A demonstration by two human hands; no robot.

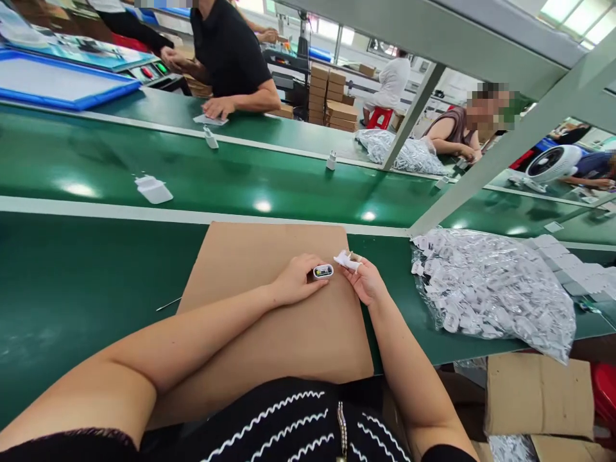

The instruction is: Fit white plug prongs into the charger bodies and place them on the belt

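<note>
Over a sheet of brown cardboard (274, 340), my left hand (301, 279) grips a white charger housing (323, 272). Its oval end faces up, uncovered, and circuit parts show inside. Just to the right, my right hand (364, 281) pinches a white plastic plug cover (347, 260) with pins on it. The cover and the housing are close together but apart. Some of my right fingers are hidden behind the cover.
A large clear bag of white plastic parts (491, 289) lies to the right, beside stacked white pieces (568, 263). Chargers (153, 190) lie on the green conveyor belt (269, 173) ahead. A slanted metal post (495, 154) rises front right. Co-workers sit across the belt.
</note>
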